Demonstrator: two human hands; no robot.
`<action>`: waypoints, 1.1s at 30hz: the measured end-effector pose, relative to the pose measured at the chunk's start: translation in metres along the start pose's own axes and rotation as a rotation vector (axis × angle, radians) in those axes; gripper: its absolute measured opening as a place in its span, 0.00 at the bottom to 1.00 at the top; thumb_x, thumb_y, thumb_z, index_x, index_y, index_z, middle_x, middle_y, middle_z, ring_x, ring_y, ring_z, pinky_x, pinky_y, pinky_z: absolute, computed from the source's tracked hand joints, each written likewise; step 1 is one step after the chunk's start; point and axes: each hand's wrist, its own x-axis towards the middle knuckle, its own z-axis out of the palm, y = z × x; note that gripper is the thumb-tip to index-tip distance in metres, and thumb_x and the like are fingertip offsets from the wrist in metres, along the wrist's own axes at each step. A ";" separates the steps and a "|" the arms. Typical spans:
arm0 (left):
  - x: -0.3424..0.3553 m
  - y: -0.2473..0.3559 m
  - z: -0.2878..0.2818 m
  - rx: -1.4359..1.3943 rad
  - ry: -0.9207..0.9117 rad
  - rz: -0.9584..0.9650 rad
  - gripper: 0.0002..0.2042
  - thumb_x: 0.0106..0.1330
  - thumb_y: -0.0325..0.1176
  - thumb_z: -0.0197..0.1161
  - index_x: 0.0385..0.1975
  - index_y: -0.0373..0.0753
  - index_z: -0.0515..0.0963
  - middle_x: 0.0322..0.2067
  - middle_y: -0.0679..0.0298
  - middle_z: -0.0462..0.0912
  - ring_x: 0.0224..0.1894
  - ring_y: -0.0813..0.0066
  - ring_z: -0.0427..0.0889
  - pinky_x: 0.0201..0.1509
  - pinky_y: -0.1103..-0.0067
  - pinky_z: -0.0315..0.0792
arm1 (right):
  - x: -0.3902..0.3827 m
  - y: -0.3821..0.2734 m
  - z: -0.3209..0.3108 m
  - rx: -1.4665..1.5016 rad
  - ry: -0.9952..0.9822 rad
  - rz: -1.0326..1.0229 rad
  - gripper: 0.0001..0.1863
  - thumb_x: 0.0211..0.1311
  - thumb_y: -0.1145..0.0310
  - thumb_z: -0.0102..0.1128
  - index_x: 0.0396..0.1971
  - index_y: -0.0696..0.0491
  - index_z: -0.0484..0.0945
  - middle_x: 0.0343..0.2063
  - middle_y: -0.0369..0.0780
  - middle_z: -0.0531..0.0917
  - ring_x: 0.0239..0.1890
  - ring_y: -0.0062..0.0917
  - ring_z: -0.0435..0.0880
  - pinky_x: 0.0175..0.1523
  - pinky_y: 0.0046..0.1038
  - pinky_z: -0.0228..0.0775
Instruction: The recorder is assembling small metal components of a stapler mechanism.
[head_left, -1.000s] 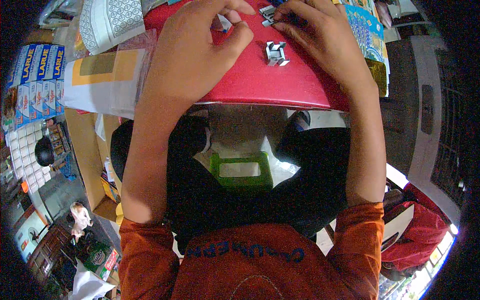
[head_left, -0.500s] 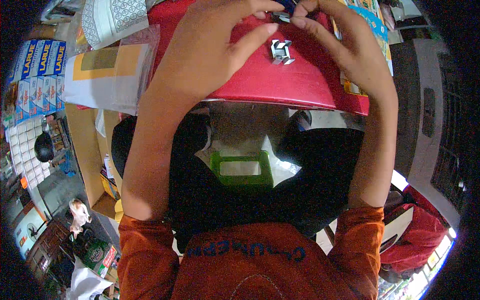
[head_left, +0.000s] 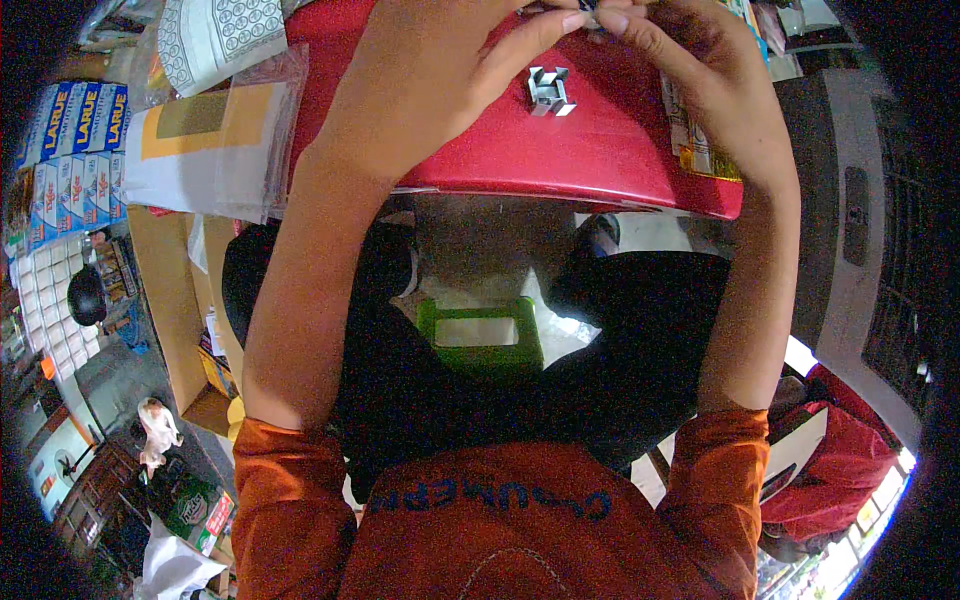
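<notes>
Close together at the top edge of the picture, my left hand [head_left: 435, 85] and my right hand [head_left: 705, 85] meet with thumbs and fingertips nearly touching. Between them is a small dark piece [head_left: 590, 8], mostly covered by the fingers and cut off by the frame, so its kind cannot be told. Both hands are closed in a pinch around it. Just below the fingertips a small silver bent-metal bracket [head_left: 549, 91] with upright tabs lies on the red tabletop [head_left: 560, 155]. Neither hand touches that bracket.
Clear plastic sleeves with papers [head_left: 215, 150] lie at the table's left, below a printed sheet [head_left: 222, 40]. Packets [head_left: 705, 155] sit by my right wrist. Stacked blue cartons [head_left: 75, 155] stand far left. A green plastic stool [head_left: 480, 345] is on the floor between my legs.
Both hands have moved slightly up and closer together, hiding more of the small piece between them. The bracket and tabletop appear shifted a little up and left in the picture.
</notes>
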 end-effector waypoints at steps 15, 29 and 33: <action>0.002 0.030 -0.006 -0.283 0.051 -0.465 0.11 0.74 0.34 0.65 0.39 0.30 0.84 0.28 0.61 0.81 0.26 0.78 0.74 0.30 0.78 0.66 | -0.010 0.007 0.004 -0.520 0.173 -0.374 0.13 0.62 0.69 0.73 0.44 0.59 0.86 0.40 0.44 0.87 0.43 0.35 0.87 0.51 0.36 0.78; -0.007 0.037 -0.016 -0.328 -0.021 -0.570 0.12 0.74 0.36 0.65 0.37 0.31 0.85 0.27 0.58 0.84 0.29 0.75 0.77 0.34 0.76 0.68 | -0.010 0.004 0.009 -0.418 0.155 -0.324 0.10 0.59 0.70 0.76 0.39 0.57 0.89 0.40 0.42 0.88 0.44 0.31 0.87 0.50 0.35 0.80; -0.002 0.042 -0.035 -0.374 -0.196 -0.672 0.13 0.75 0.36 0.64 0.37 0.30 0.85 0.28 0.57 0.84 0.29 0.74 0.78 0.35 0.75 0.69 | -0.006 0.010 0.004 -0.359 0.052 -0.309 0.08 0.59 0.72 0.75 0.37 0.57 0.89 0.41 0.41 0.87 0.44 0.32 0.86 0.49 0.36 0.80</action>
